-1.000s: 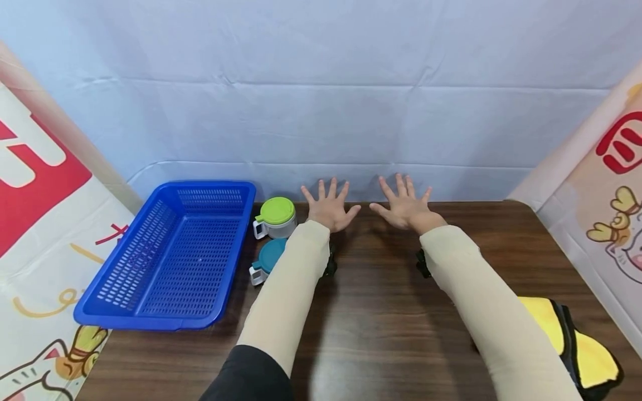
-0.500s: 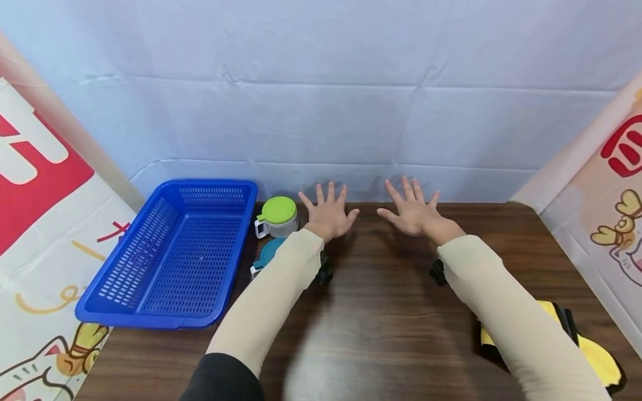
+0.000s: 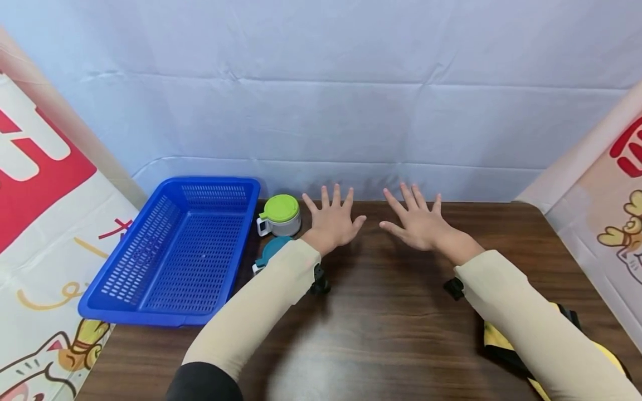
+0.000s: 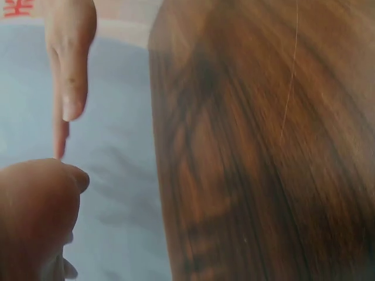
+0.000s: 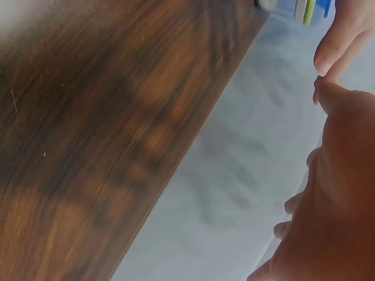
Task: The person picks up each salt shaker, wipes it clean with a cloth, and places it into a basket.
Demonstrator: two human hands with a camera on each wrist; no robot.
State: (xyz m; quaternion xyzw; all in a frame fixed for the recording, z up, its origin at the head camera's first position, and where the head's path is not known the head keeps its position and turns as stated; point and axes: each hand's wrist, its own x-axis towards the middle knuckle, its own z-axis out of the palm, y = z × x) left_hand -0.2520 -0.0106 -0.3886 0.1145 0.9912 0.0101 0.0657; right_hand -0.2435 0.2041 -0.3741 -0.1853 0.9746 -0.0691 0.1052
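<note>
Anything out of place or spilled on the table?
Nothing stands out. Both hands are spread open over the table; basket and two lidded jars sit upright, with no spill. A yellow cloth lies bunched at the right.

Bright, even light; soft glare on the table (image 3: 321, 362) (wrist views blurred), faint shadows behind

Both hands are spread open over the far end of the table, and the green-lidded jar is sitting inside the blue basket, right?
Not quite. The left hand and right hand are spread open over the far end of the table, but the green-lidded jar stands on the table just right of the blue basket, outside it. The head view shows this.
</note>
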